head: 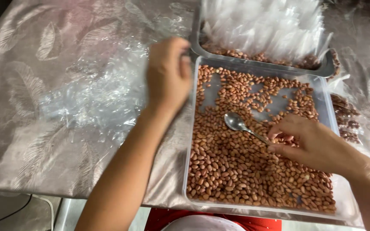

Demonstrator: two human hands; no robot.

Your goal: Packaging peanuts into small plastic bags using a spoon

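A clear plastic tray (326,102) lies in front of me, filled with brown peanuts (236,167). My right hand (311,143) rests over the peanuts and grips the handle of a metal spoon (235,122), whose bowl lies empty on the nuts. My left hand (168,72) hovers at the tray's far left corner, fingers curled; the view does not show whether it holds anything. Just beyond it stands a metal tray (326,68) with small clear plastic bags (266,25) standing upright over more peanuts.
A pile of clear plastic film or bags (91,94) lies on the shiny leaf-patterned tablecloth (26,128) to the left. Filled peanut packets (347,117) sit right of the clear tray. The table's near edge runs along the bottom.
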